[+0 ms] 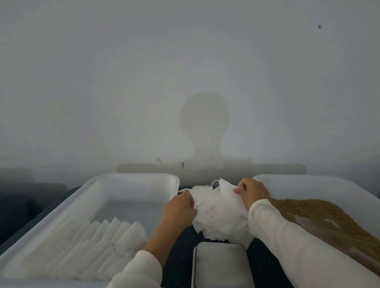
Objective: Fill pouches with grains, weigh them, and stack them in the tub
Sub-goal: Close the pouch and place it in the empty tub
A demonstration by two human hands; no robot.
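Both hands work at the pile of empty pouches (215, 212) lying on the dark table (178, 280) just behind the scale (223, 270). The left hand (181, 210) has its fingers curled onto the pile's left edge, holding it down or gripping a few sheets; which of the two I cannot tell. The right hand (252, 190) pinches the top edge of one pouch and lifts it off the pile's back right corner.

The likeliest slip is taking more than one pouch. The sheets are thin, white and loosely fanned, so two may cling together and come up as one. A drawstring loop shows at the back of the pile and could snag a neighbour and drag the heap toward the scale. The right sleeve (291, 233) lies over the rim of the grain tub (325, 180), right of the scale, so a careless pull back may sweep grain (328, 214) out onto the table.

The grain tub holds a brown slope of grain heaped along its near side, with bare floor showing beyond. The stacking tub (127, 179), left of the scale, holds filled pouches (106, 245) laid in overlapping rows across its near half; its far half is bare. The scale's platform carries nothing.
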